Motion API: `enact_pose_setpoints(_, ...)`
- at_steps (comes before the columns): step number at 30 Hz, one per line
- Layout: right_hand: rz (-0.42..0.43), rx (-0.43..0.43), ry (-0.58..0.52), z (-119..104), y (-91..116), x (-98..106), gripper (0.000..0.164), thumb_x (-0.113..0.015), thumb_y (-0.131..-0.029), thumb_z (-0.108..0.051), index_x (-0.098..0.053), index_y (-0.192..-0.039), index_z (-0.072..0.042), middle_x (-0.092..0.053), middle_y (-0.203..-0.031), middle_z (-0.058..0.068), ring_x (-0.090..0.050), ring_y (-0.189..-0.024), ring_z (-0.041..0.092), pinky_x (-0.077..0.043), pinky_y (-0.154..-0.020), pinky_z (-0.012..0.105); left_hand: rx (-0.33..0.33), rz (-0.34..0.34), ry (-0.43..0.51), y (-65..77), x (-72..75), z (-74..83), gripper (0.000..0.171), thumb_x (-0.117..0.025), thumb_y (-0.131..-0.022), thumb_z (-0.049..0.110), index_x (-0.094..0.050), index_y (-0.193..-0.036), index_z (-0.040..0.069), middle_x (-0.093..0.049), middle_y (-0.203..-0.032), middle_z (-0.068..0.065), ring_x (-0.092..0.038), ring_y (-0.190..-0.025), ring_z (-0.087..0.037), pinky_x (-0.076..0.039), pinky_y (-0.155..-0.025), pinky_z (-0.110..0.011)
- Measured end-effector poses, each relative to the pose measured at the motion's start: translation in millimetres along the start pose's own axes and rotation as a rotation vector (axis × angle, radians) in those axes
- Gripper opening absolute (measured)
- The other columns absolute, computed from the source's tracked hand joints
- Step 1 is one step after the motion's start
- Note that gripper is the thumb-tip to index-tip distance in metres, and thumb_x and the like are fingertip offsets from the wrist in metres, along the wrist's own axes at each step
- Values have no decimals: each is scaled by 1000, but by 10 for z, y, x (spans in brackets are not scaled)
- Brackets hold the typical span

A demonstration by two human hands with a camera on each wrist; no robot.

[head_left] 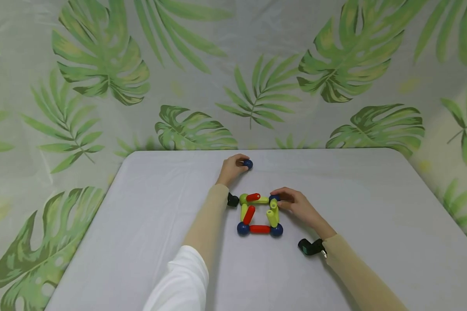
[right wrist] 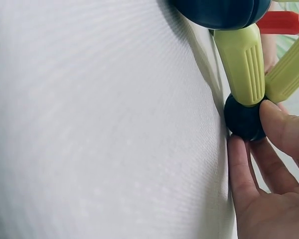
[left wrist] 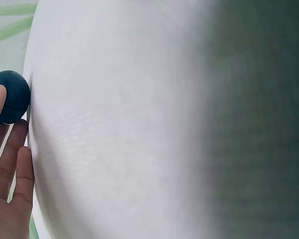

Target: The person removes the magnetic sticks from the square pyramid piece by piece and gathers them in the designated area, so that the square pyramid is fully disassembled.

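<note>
Near the far edge of the table point(head_left: 159, 194), head view: left hand point(head_left: 231, 169) pinches a loose blue ball point(head_left: 248, 164); right hand point(head_left: 297, 207) grips the far-right corner ball point(head_left: 273, 198) of a rod-and-ball square point(head_left: 260, 229), presumably steadying it. Left wrist view: thumb on blue ball. Right wrist view: corner ball pinched low, likely avoiding rods point(right wrist: 243, 69).

White tabletop point(head_left: 140, 246) stretching free outside both forearms point(head_left: 208, 220), ball-and-stick square point(head_left: 260, 229) blocking the middle, raised sticks point(head_left: 249, 214) standing at its corners, right hand point(head_left: 297, 209) obstructing its far right corner
</note>
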State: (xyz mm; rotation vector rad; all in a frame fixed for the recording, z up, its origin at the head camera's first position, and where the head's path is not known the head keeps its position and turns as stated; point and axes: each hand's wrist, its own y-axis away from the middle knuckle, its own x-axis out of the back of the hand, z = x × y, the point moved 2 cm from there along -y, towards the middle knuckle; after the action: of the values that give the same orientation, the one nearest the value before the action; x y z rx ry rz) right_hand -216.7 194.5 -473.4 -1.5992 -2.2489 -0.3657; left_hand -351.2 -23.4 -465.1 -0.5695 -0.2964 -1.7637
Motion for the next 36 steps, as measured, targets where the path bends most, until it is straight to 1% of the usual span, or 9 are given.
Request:
enact_pose_setpoints(6, 8, -37, -19, 15, -17, -15, 31, -55, -93, 2, -58, -124, -3, -55, -128, 16, -52, -114, 33, -40, -99, 50, -1, -8, 8, 11, 12, -23, 37, -67, -89, 3, -62, -125, 7, -61, -125, -10, -60, -107, -22, -46, -91, -27)
enact_pose_setpoints(15, 3, -17, -33, 32, -17, -44, 32, -55, -94, 2, -58, -125, -2, -54, -128, 17, -51, -117, 33, -38, -101, 50, 7, -5, 58, 68, 76, -68, 44, -68, -88, 4, -58, -131, 9, -55, -133, -12, -58, -112, -25, -49, -89, -32)
enact_pose_setpoints(18, 6, -10, -40, 28, -5, -48, 32, -55, -94, 1, -57, -126, -1, -54, -129, 17, -50, -119, 34, -37, -102, 50, -34, 24, 89, 133, 123, -39, 44, -68, -87, 3, -57, -129, 6, -54, -131, -15, -57, -112, -28, -49, -91, -34)
enact_pose_setpoints(22, 12, 2, -55, 12, 18, -43, 32, -55, -94, 1, -57, -126, 0, -54, -130, 18, -49, -120, 35, -37, -102, 50, -132, 34, 131, 282, 169, 37, 39, -67, -88, 1, -57, -125, 1, -57, -122, -17, -57, -108, -28, -47, -91, -32)
enact_pose_setpoints(25, 13, 15, -71, 3, 36, -39, 33, -55, -95, 0, -56, -128, 0, -53, -131, 19, -49, -121, 35, -37, -102, 50, -200, -42, 146, 476, 197, 125, 32, -65, -89, 1, -59, -120, 0, -61, -115, -15, -59, -103, -26, -48, -90, -30)
enact_pose_setpoints(28, 16, 30, -78, -3, 54, -42, 34, -55, -95, 0, -55, -129, 1, -53, -131, 19, -49, -121, 35, -37, -102, 50, -251, -176, 142, 705, 202, 190, 26, -63, -90, 1, -61, -116, 1, -63, -112, -12, -60, -102, -24, -48, -90, -30)
enact_pose_setpoints(31, 25, 35, -80, -7, 73, -47, 34, -56, -95, -1, -55, -128, 0, -54, -130, 18, -50, -119, 34, -38, -102, 50, -274, -294, 119, 906, 168, 215, 25, -63, -91, 2, -61, -117, 2, -64, -114, -11, -59, -105, -23, -47, -93, -31)
enact_pose_setpoints(33, 33, 34, -83, -10, 84, -53, 33, -56, -94, -1, -56, -128, 0, -55, -129, 18, -51, -119, 34, -38, -101, 50, -280, -333, 91, 1002, 134, 223, 26, -63, -91, 3, -61, -117, 4, -64, -115, -9, -59, -108, -21, -45, -95, -32)
enact_pose_setpoints(36, 44, 28, -91, -16, 89, -67, 32, -56, -94, 0, -57, -127, 0, -56, -127, 18, -52, -118, 34, -39, -101, 50, -297, -330, 29, 1076, 76, 233, 27, -65, -90, 2, -62, -117, 7, -65, -114, -6, -58, -108, -17, -43, -97, -30)
